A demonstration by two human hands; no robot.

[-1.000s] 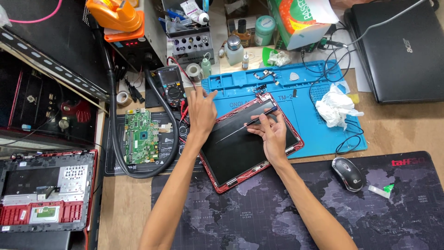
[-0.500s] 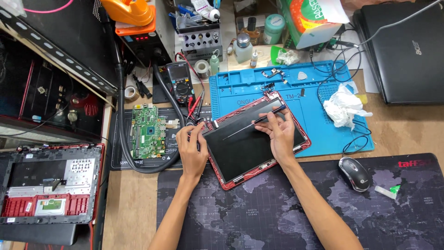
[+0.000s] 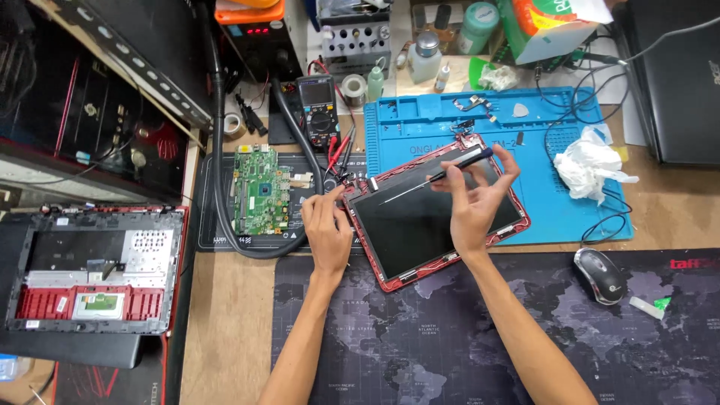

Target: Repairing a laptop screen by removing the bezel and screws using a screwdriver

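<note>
A dark screen panel in a red frame (image 3: 420,225) lies tilted, half on the blue work mat (image 3: 555,210) and half on the dark map-print desk mat (image 3: 420,352). My left hand (image 3: 328,229) rests on the frame's left edge, fingers touching its upper left corner. My right hand (image 3: 472,196) hovers over the panel and holds a thin black screwdriver (image 3: 439,177), its tip pointing left and down toward the panel's upper left part.
A green circuit board (image 3: 259,187) lies left of the panel, ringed by a thick black hose (image 3: 219,150). A multimeter (image 3: 318,112) stands behind. An opened red laptop base (image 3: 94,270) sits far left. A mouse (image 3: 600,274), crumpled tissue (image 3: 592,163) and black laptop (image 3: 675,82) are at the right.
My left hand slid from the panel's top edge down to its left edge. My right hand lifted off the panel, now holding the screwdriver up.
</note>
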